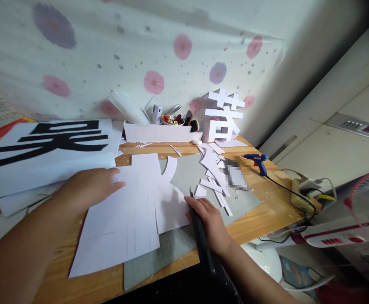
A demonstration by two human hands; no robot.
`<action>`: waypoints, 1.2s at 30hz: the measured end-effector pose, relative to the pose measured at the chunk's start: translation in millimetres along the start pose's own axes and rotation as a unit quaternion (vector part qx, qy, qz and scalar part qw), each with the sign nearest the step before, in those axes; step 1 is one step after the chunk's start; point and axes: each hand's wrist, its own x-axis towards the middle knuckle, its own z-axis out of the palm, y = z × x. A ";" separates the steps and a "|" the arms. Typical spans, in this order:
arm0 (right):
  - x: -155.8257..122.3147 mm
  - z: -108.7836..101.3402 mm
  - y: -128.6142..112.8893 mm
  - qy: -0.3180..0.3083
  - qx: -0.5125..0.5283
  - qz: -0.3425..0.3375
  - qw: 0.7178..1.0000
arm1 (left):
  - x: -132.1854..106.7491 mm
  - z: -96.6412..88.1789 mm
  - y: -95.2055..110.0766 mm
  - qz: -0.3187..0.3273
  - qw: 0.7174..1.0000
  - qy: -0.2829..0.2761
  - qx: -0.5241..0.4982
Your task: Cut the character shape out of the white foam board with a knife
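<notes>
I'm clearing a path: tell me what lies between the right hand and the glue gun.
In the head view, white cut pieces on the grey mat and a pixelated item lie between the right hand and the glue gun.

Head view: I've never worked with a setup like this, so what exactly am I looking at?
There is no machine: these are a person's two bare hands, and the single picture comes from a camera on their head, looking forward and down. The right hand grips a long black tool with a thin tip. The left hand is open at the white sheet; whether it presses is hard to tell. The sheet lies partly over a grey mat on a wooden table. To the right are white cut pieces and a blue glue gun.
</notes>
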 end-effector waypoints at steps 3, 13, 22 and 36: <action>2.0 -1.8 -2.3 -0.012 -0.031 -0.020 0.999 | -18.1 -8.3 -13.8 -0.081 0.994 -0.072 -0.023; -2.4 1.6 9.2 0.039 0.018 0.016 0.999 | -9.3 -19.7 9.3 -0.218 0.967 -0.070 -0.112; -2.6 2.4 11.3 0.024 0.027 0.039 0.999 | -16.4 -17.2 15.9 -0.218 0.968 -0.074 -0.096; 0.4 5.3 11.2 0.013 -0.003 0.059 0.998 | -18.7 -28.5 -0.2 -0.246 0.966 -0.079 -0.010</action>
